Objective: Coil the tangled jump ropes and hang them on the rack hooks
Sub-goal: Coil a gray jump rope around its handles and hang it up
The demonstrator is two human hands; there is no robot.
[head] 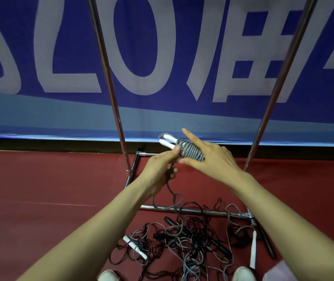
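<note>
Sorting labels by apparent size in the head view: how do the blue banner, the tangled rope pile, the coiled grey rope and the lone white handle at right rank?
1. blue banner
2. tangled rope pile
3. coiled grey rope
4. lone white handle
The last two look near in length; the handle is thinner.

Rope (pixel 192 152) in the grip: plain grey cord; its handles (pixel 168 141) white. Pile (pixel 192 240) below the grip: black and grey cords mixed, with white loose handles (pixel 134 247); some there appear black, though the tangle obscures them. Floor (pixel 40 179) beneath: dark red. Rack (pixel 109 78) behind the grip: bright silver metal. Banner (pixel 162 47) beyond: deep blue, pale grey lettering, lighter blue lower band.
</note>
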